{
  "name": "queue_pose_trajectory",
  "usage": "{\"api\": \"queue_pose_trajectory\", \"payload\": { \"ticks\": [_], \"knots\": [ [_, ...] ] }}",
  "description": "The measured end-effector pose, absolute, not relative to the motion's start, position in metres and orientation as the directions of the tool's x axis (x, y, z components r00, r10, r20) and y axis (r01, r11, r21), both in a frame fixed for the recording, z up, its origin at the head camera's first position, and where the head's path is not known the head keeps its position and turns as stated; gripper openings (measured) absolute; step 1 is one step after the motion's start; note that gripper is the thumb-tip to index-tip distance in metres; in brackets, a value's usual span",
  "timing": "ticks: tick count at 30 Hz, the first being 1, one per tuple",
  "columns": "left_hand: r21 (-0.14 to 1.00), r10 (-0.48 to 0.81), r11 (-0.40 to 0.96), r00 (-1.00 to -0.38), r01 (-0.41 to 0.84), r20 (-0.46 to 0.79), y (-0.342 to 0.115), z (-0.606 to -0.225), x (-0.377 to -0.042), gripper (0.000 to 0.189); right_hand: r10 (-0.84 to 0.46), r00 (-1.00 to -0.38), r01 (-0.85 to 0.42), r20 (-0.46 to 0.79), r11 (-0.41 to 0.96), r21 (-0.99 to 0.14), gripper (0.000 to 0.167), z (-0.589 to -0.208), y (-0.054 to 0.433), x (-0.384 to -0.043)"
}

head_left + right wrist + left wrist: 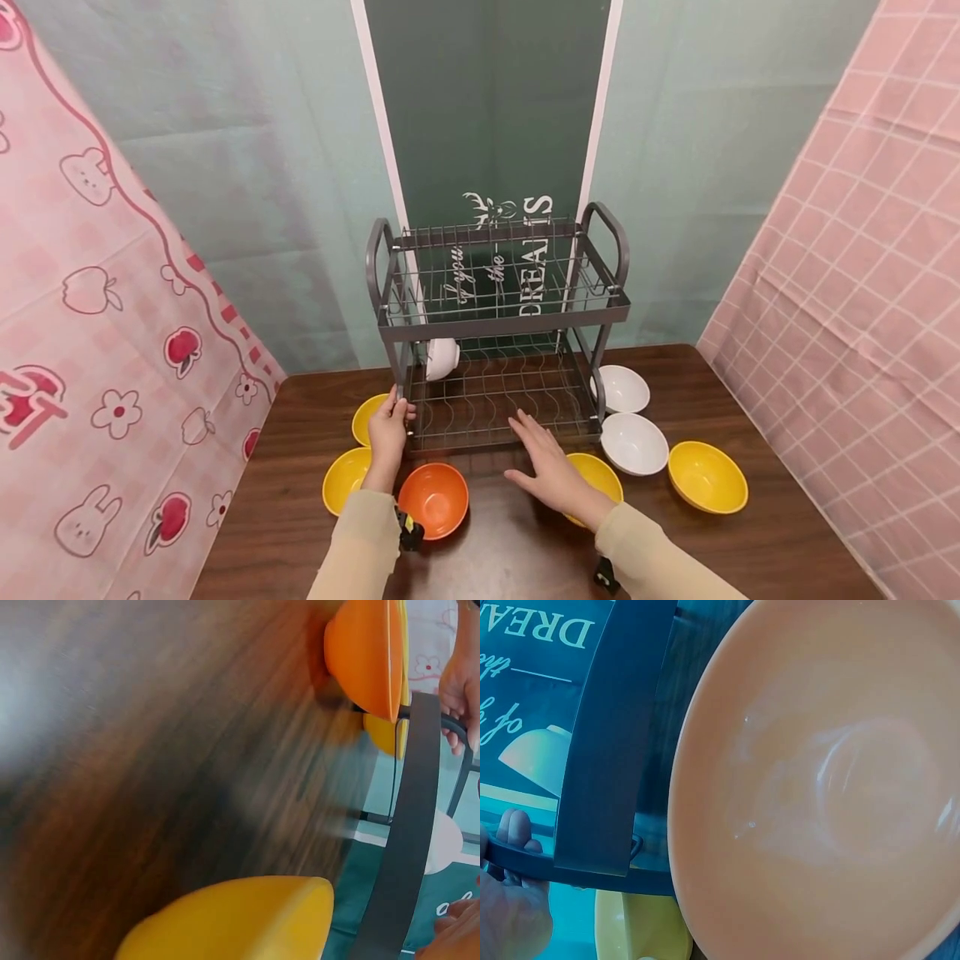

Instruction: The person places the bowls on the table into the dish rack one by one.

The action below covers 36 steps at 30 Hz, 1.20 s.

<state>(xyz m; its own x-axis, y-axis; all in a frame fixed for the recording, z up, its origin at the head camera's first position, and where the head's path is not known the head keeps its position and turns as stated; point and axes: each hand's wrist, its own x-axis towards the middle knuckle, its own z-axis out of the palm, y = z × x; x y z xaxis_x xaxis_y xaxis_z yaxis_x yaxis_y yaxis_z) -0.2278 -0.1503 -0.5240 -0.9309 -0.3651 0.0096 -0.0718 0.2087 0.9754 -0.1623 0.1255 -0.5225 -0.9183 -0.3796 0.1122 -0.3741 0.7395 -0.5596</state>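
A dark grey two-tier dish rack stands on the table. My left hand grips the rail at its lower left side; the fingers show behind that rail in the left wrist view. One white bowl rests tipped on its side at the left end of the lower tier. My right hand, fingers extended and holding nothing, is at the front edge of the lower tier. A yellow bowl lies partly hidden beneath this hand. Close beside my left wrist is an orange bowl.
Two yellow bowls, one behind and one nearer, sit left of the rack. To its right are two white bowls and another yellow bowl. Patterned cloth hangs at the left, pink checked cloth at the right.
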Motion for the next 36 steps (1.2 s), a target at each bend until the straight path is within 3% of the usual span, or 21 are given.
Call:
{"api": "queue_pose_trajectory", "payload": {
  "ticks": [18,30,36],
  "knots": [
    [0.975,-0.371,0.202,-0.928,-0.093,-0.012,-0.151,-0.519,-0.228,0.042,-0.328,-0.930,-0.365,0.165,0.773,-0.519,0.080,-0.550,0.148,-0.113],
    [0.981,-0.375,0.166,-0.926,-0.096,-0.028,-0.151,-0.520,-0.226,0.042,-0.132,-0.987,-0.160,0.095,0.892,-0.423,0.083,-0.566,0.145,-0.099],
    [0.980,-0.363,0.165,-0.931,-0.113,-0.046,-0.149,-0.521,-0.226,0.043,-0.083,-0.996,-0.090,0.034,0.925,-0.370,0.066,-0.569,0.147,-0.099]
  ]
}}
